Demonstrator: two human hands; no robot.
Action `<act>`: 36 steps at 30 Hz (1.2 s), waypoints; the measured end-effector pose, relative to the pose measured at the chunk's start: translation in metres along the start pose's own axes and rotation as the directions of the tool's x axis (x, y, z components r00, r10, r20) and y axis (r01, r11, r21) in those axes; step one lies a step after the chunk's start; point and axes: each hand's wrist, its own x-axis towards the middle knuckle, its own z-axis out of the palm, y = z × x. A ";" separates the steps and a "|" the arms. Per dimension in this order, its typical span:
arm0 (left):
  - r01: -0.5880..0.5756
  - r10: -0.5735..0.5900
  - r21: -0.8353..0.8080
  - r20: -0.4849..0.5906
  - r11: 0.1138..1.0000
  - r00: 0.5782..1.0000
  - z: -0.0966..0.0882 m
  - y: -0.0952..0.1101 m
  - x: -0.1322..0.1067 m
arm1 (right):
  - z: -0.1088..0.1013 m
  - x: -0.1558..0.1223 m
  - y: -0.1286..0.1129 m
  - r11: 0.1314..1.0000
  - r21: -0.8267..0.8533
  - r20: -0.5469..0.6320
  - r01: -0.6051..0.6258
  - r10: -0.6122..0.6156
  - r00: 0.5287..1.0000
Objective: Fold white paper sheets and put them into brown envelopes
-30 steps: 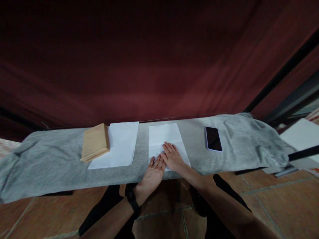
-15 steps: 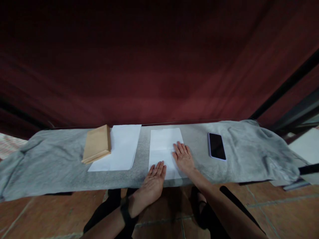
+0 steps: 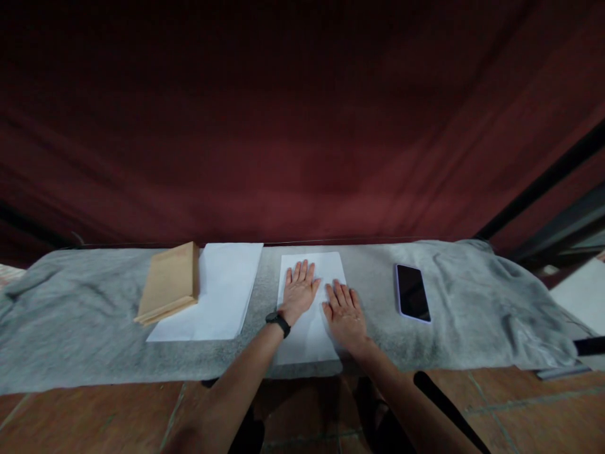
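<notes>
A white sheet of paper lies upright in front of me on a grey cloth. My left hand rests flat on its upper left part, fingers spread, with a dark watch on the wrist. Over the paper's right edge lies my right hand, palm down and fingers apart, partly on the sheet. Both hands cover some of the paper, and neither grips anything.
On the left, a stack of brown envelopes or folded brown paper overlaps a pile of white sheets. A phone in a lilac case lies to the right. The grey cloth covers the narrow surface before a dark red backdrop.
My left hand has moved up the paper from its lower edge to the upper left. My right hand stays near the right edge. The view has shifted slightly.
</notes>
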 end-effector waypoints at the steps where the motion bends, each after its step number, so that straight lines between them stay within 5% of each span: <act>1: 0.023 -0.023 -0.001 -0.004 1.000 1.000 -0.001 -0.006 0.006 | -0.001 0.000 0.000 1.000 -0.001 0.002 0.001 -0.001 1.000; 6: 0.140 -0.140 0.002 0.016 0.990 0.990 -0.008 -0.026 0.030 | -0.005 0.000 0.000 1.000 0.001 0.018 -0.002 0.002 1.000; 10: 0.163 -0.163 0.019 0.012 0.986 0.987 -0.009 -0.019 0.023 | -0.005 0.001 0.000 1.000 0.012 0.031 -0.008 0.008 0.999; 16: -0.140 0.140 -0.011 -0.013 0.990 0.990 -0.004 0.012 -0.048 | -0.004 0.001 0.000 1.000 0.005 0.054 -0.019 0.018 0.998; 22: -0.261 0.261 -0.033 -0.003 0.965 0.965 -0.013 0.016 -0.100 | -0.006 -0.001 0.003 1.000 0.016 0.039 -0.002 0.001 0.999; 29: -0.411 0.413 -0.059 0.031 0.910 0.910 -0.029 0.010 -0.114 | -0.008 -0.001 -0.001 0.996 0.080 0.039 0.048 -0.051 0.998; 36: -0.511 0.513 -0.107 -0.014 0.853 0.858 -0.022 0.009 -0.114 | -0.001 -0.006 -0.020 0.967 0.199 0.066 0.158 -0.175 0.982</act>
